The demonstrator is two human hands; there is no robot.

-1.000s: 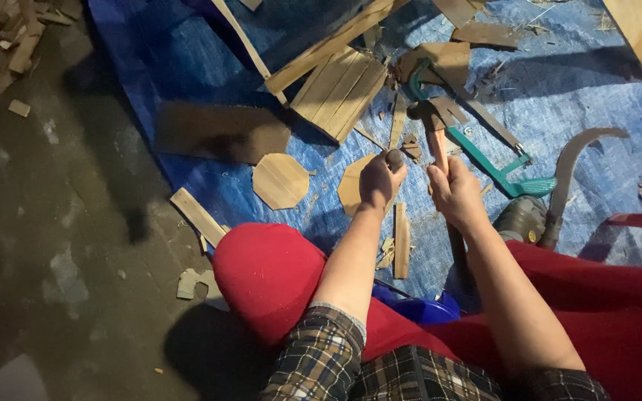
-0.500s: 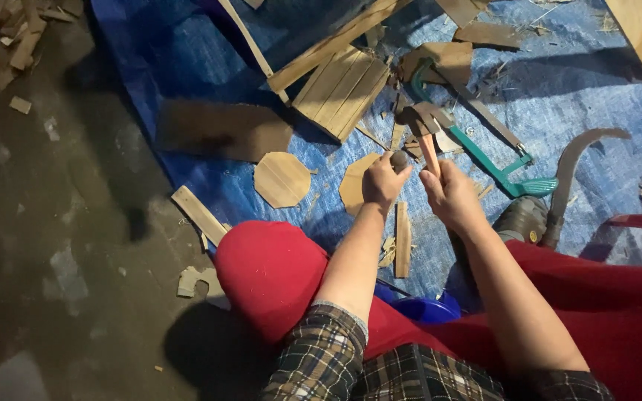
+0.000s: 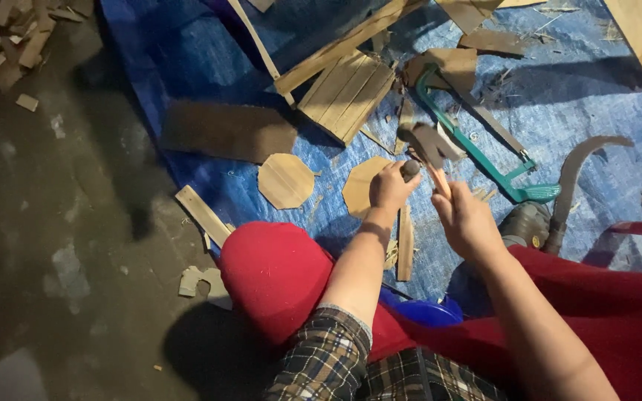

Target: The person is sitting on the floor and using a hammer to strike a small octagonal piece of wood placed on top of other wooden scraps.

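My left hand (image 3: 390,187) is closed around a small dark piece (image 3: 409,170), held up over the blue tarp (image 3: 596,111). Close to its right, my right hand (image 3: 466,217) grips the pale wooden handle of a hammer-like tool (image 3: 429,145), whose dark head is blurred just above the left hand. A flat octagonal wooden piece (image 3: 360,187) lies under the left hand, and a second octagon (image 3: 285,180) lies to its left. My red-clad knee (image 3: 273,271) is below.
A green hacksaw (image 3: 484,157) and a curved sickle blade (image 3: 575,174) lie right of the hands. A slatted wooden panel (image 3: 347,93), a brown board (image 3: 228,132) and loose strips (image 3: 202,214) cover the tarp. Bare concrete floor (image 3: 53,245) is on the left.
The tool's head has come down closer to my left hand, and my right hand has dropped slightly toward me. The left hand has barely shifted.
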